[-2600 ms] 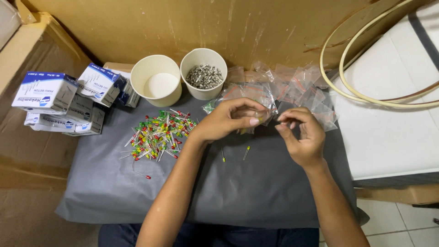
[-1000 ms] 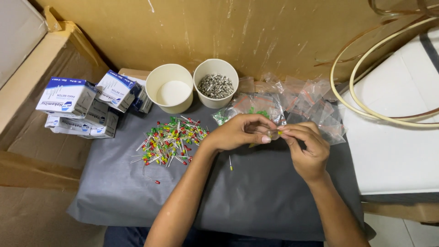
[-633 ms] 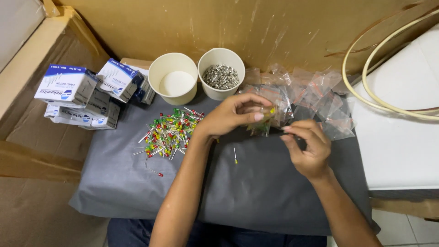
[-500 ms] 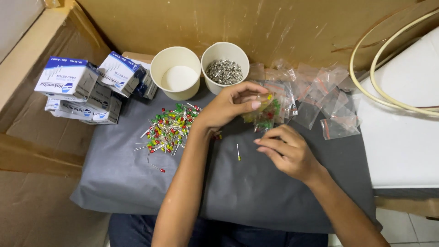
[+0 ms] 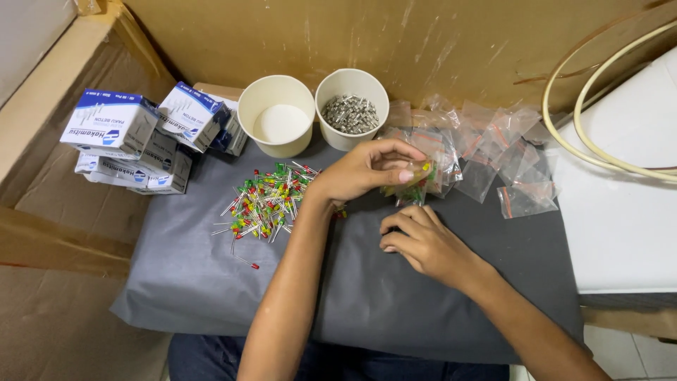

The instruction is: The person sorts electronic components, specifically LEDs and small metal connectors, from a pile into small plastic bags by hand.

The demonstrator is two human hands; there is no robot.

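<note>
My left hand (image 5: 360, 173) pinches a small clear bag (image 5: 417, 178) that holds red, yellow and green LEDs, just above the grey mat (image 5: 183, 282). My right hand (image 5: 427, 243) rests on the mat below the bag, fingers curled with the tips near the cloth; whether anything is between them is hidden. A loose pile of coloured LEDs (image 5: 268, 204) lies left of my left wrist. One stray red LED (image 5: 247, 262) lies below the pile.
Two white paper cups stand at the back: an empty one (image 5: 276, 123) and one with small metal parts (image 5: 351, 113). Blue and white boxes (image 5: 134, 137) are stacked at left. Several clear bags (image 5: 493, 155) lie at right, beside a white surface (image 5: 635, 212) with cream tubing (image 5: 585, 127).
My right hand has let go of the bag and dropped down to the mat. My left hand keeps the bag and has lifted it slightly toward the other bags.
</note>
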